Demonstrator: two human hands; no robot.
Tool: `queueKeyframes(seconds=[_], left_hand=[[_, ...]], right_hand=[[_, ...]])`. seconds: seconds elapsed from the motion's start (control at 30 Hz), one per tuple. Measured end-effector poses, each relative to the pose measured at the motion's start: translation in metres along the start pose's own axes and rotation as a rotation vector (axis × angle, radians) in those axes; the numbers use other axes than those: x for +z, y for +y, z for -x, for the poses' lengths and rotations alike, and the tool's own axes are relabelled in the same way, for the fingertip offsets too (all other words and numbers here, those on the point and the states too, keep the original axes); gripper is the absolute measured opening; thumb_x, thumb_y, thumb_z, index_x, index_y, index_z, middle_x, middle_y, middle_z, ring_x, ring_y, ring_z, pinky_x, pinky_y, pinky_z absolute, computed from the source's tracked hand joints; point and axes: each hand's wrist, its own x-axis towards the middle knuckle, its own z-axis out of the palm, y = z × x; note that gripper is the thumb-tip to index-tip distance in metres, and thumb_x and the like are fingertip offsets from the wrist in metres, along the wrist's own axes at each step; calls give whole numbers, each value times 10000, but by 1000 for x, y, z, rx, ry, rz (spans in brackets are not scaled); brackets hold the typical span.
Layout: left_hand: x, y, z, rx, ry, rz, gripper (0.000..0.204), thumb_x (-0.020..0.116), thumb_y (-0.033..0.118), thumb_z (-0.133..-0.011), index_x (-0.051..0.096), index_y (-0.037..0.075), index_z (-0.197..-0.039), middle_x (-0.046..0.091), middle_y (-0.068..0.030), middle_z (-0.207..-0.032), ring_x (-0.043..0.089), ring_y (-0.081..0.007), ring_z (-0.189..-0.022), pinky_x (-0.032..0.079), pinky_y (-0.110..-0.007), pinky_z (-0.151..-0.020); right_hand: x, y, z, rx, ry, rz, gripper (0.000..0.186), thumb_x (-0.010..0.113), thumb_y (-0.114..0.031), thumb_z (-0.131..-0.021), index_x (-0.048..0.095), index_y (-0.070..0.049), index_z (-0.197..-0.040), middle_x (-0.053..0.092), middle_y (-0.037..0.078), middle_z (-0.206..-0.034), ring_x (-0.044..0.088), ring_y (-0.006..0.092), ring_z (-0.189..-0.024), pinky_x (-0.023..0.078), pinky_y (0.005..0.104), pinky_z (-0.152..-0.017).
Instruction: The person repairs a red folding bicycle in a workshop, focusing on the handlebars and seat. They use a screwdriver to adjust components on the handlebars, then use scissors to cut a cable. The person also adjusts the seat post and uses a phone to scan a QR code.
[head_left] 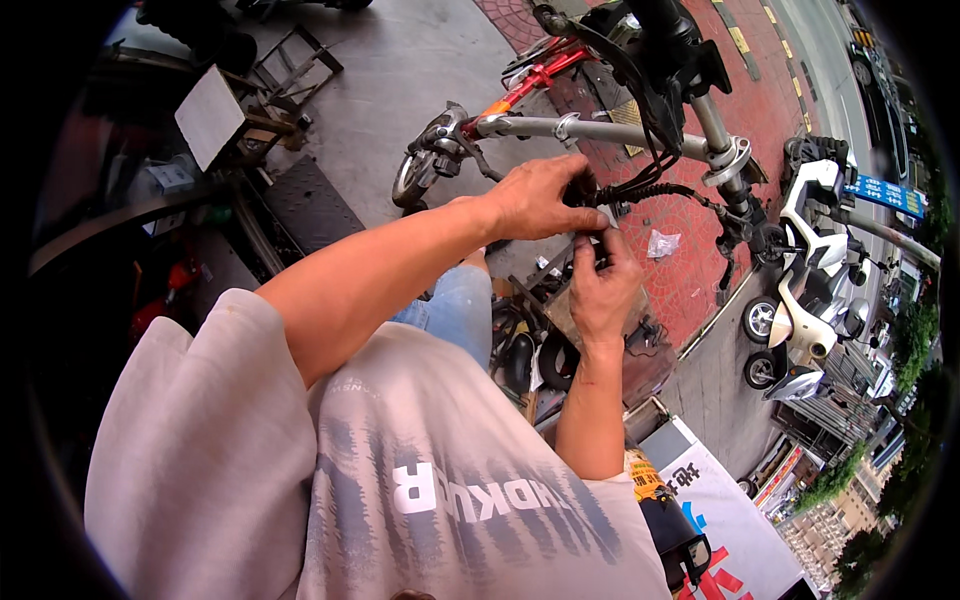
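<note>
My left hand has its fingers curled round the end of a black cable bundle, below the grey tube frame of a bike. Just below it, my right hand is closed, thumb and finger meeting at my left fingertips on something dark that I cannot make out. A coiled black sleeve runs from there toward the clamped upright post. Black brake levers and cables hang from the top of the post. A small wheel sits at the far end of the frame.
A stool, a dark mat and clutter lie left. Tyres and parts are below my hands. A plastic bag lies on red paving. Parked white scooters stand right, beside a road, with a printed banner at lower right.
</note>
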Motion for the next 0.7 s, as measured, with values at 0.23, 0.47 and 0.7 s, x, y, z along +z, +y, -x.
queueKeyframes(seconds=[0.23,0.47,0.7], left_hand=[[5,-16,-10,-2,56,120,274,714,224,-942,659,0,-1089,706,-136,-924,672,-218,-843,539,-369,-789],[8,-36,-48,-181,-107,195,269,740,274,-909,733,25,-1009,738,-133,-887,702,-226,-841,540,-377,-785],[15,-38,-14,-55,-116,492,349,727,226,-889,702,37,-1181,758,-117,-1104,706,-206,-1037,537,-337,-947]], right_hand=[[16,40,-14,233,58,-519,188,588,-27,-950,712,27,-1080,729,31,-907,595,77,-712,479,244,-666],[13,38,-45,60,35,-560,199,638,-23,-935,688,16,-1125,663,-12,-829,572,57,-716,462,229,-662],[-19,10,-16,-40,-234,-31,206,714,-134,-906,700,24,-1038,688,97,-858,632,234,-715,486,337,-653]])
